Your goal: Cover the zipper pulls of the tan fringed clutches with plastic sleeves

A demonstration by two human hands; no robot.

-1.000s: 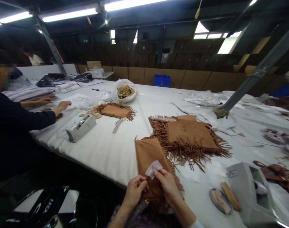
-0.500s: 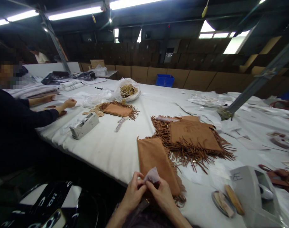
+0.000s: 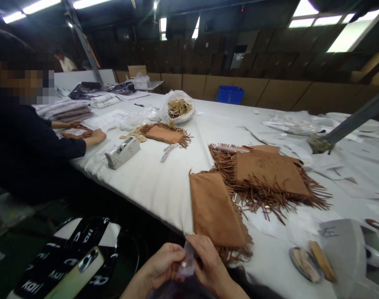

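Note:
At the table's near edge, my left hand and my right hand are close together, fingers bent in a pinch. Between them is a translucent thin wrap, gripped from both sides; what lies inside it I cannot make out. Just beyond my fingers lies a tan fringed pouch, flat on the white table. Its fringe spreads along the right and lower edges. Behind and to its right rests a larger stack of brown fringed pouches, with a narrow plastic-wrapped strip on top.
Tape dispensers stand at left and near right. A wooden-handled tool lies beside the right one. Farther off are another fringed pouch and a filled plastic bag. A co-worker handles brown pieces at left. A phone lies on a patterned cover.
My hands have drawn down and slightly left, off the pouch, with the thin wrap now lower between them. The view has tilted down. The co-worker's hands have moved onto brown pieces.

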